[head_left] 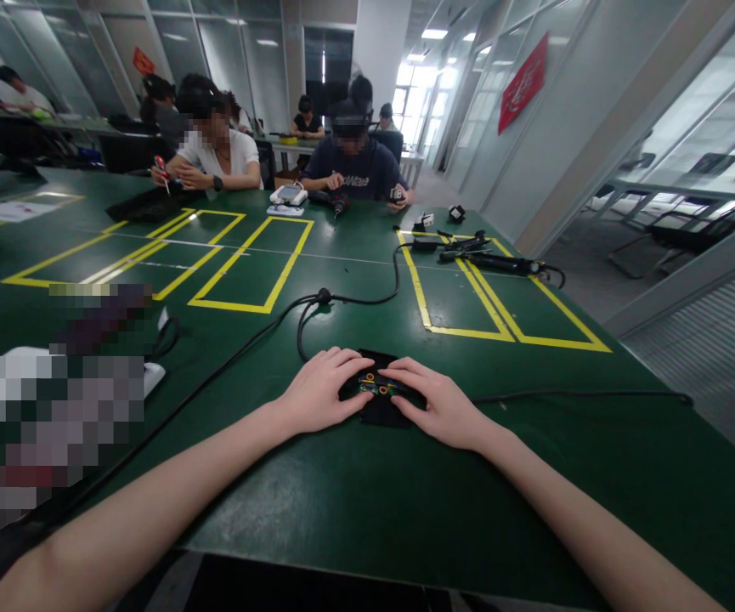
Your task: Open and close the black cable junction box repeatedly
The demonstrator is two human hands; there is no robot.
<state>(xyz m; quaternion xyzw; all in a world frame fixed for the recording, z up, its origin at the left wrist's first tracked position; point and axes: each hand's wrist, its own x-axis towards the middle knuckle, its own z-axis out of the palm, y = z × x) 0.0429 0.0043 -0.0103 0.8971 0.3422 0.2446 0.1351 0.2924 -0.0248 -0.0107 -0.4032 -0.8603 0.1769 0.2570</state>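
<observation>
Near the front of the green table, my left hand (322,389) and my right hand (440,399) close around opposite ends of a black curved casing with exposed electronics (380,387). Small green circuit parts and brassy rings show in its middle, between my fingertips. Thumbs grip the near side and fingers the far side. Beneath it lies a flat black pad (385,416), partly covered by the casing and my hands. What exactly the casing belongs to cannot be made out.
Black cables (258,336) cross the green table (342,501), joined at a knob. Yellow tape (472,335) marks rectangles. Black tools or parts (469,251) lie at the back right. Two people (354,166) work across the table, near a power drill (335,202) and black tray (144,205).
</observation>
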